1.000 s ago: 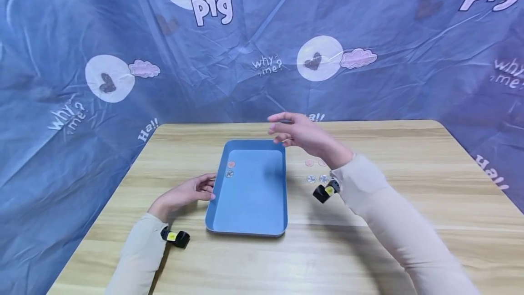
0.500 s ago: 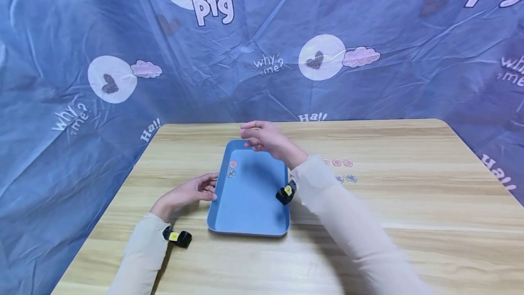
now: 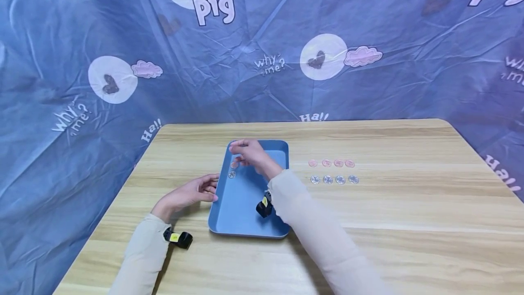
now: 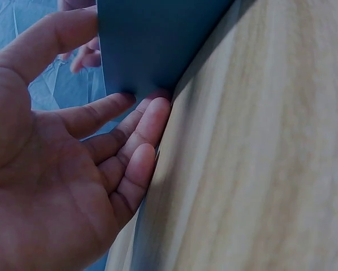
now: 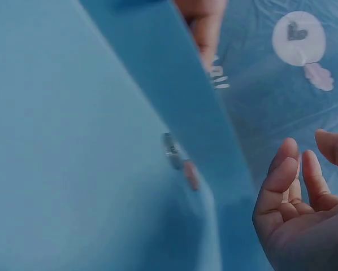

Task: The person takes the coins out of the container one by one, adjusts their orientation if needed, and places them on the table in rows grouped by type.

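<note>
A shallow blue tray lies on the wooden table. My left hand holds its left wall, with the thumb over the rim and the fingertips against the outside, near the table in the left wrist view. My right hand is over the tray's far left corner, fingers loosely bent and apart. Nothing shows between its fingers in the right wrist view. Just below it, a copper-pink coin and a silver coin lie in the tray along the left wall.
Right of the tray, a row of several copper-pink coins lies behind a row of several silver coins. A blue printed cloth hangs behind the wooden table. Black wrist cameras are strapped to both wrists.
My right hand has moved left from over the tray's far right corner and come lower, to the coins at the left wall. My left hand has stayed at the tray's left wall.
</note>
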The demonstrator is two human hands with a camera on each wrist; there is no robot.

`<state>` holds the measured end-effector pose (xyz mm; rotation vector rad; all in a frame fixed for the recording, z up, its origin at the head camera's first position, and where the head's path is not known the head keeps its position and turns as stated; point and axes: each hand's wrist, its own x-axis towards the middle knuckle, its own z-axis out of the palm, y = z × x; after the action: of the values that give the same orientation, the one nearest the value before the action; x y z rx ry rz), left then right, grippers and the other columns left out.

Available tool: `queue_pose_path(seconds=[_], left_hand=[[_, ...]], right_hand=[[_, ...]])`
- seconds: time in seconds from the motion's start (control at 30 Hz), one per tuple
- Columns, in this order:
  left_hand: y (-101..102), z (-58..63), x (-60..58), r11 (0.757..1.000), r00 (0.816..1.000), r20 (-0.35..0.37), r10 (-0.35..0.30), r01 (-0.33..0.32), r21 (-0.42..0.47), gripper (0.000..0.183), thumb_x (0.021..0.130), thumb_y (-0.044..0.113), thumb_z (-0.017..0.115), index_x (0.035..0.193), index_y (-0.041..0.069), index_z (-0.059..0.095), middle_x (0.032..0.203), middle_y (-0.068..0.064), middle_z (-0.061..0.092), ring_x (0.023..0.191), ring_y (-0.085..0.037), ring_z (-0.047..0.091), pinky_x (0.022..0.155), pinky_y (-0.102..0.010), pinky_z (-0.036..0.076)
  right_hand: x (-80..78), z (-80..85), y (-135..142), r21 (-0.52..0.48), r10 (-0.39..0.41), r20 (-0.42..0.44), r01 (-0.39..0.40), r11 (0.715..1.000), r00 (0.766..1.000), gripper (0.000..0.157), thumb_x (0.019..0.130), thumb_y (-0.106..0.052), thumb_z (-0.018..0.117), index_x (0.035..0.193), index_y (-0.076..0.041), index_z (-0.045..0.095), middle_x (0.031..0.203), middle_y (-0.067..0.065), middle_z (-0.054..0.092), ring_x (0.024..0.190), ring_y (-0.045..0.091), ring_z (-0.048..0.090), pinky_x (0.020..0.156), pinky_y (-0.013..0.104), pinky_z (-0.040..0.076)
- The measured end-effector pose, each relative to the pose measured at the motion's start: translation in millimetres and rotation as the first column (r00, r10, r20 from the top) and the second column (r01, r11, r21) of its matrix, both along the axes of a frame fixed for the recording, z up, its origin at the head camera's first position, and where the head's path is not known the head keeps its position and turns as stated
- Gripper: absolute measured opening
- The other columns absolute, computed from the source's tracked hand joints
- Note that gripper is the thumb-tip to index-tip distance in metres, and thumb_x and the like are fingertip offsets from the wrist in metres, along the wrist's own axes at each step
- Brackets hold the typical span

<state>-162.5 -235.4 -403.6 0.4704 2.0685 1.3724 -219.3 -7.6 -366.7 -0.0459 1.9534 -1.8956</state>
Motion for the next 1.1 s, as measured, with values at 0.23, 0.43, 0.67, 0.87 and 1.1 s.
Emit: queue_pose_path(seconds=[0.23,0.43,0.67,0.87,1.1], left_hand=[[1,-2.0,-1.0,1.0,1.0,-0.003,0.0,0.0,0.007,0.08,0.09,0.015,0.066,0.15,-0.008,0.018,0.139,-0.029,0.043,0.106,-0.013,0.053,0.09,-0.017,0.046],[1,-2.9,-1.6,1.0,1.0,-0.005,-0.009,0.009,0.01,0.079,0.091,0.015,0.066,0.149,-0.009,0.018,0.138,-0.03,0.042,0.107,-0.014,0.053,0.09,-0.017,0.046],[0,-2.7,-2.2,1.0,1.0,0.009,-0.009,0.009,0.019,0.08,0.091,0.013,0.065,0.15,-0.009,0.016,0.138,-0.031,0.041,0.106,-0.012,0.053,0.09,-0.017,0.047],[0,-2.3,-2.7,1.0,1.0,0.001,-0.008,0.008,0.02,0.08,0.091,0.014,0.066,0.149,-0.01,0.016,0.137,-0.031,0.041,0.105,-0.013,0.052,0.089,-0.017,0.047],[0,-1.6,-2.1,1.0,1.0,0.022,0.004,-0.005,0.024,0.08,0.091,0.013,0.066,0.15,-0.008,0.017,0.139,-0.03,0.041,0.106,-0.014,0.052,0.089,-0.018,0.047]], right_hand=[[2.2,-25.2,-6,0.027,-0.012,-0.021,0.013,1.0,1.0,0.025,0.094,-0.013,0.058,0.116,-0.002,0.062,0.091,0.01,0.068,0.066,0.015,0.06,0.057,0.021,0.043],[2.7,-33.7,-9,0.093,0.025,-0.052,-0.02,0.996,0.998,0.024,0.092,-0.011,0.061,0.114,-0.001,0.062,0.082,0.004,0.064,0.064,0.011,0.055,0.054,0.021,0.042],[3.2,-37.6,-9,0.173,0.1,-0.118,-0.079,0.982,0.988,0.023,0.09,-0.009,0.063,0.11,0.002,0.062,0.08,0.006,0.062,0.061,0.012,0.051,0.052,0.021,0.042],[1.8,-40.0,-7,0.241,0.149,-0.146,-0.111,0.964,0.978,0.02,0.088,-0.006,0.064,0.106,0.002,0.063,0.068,0.003,0.054,0.056,0.012,0.048,0.051,0.021,0.042],[1.2,-42.2,-7,0.381,0.209,-0.147,-0.14,0.914,0.967,0.024,0.083,-0.011,0.073,0.105,-0.004,0.067,0.083,0.001,0.06,0.056,0.01,0.047,0.051,0.021,0.041]])
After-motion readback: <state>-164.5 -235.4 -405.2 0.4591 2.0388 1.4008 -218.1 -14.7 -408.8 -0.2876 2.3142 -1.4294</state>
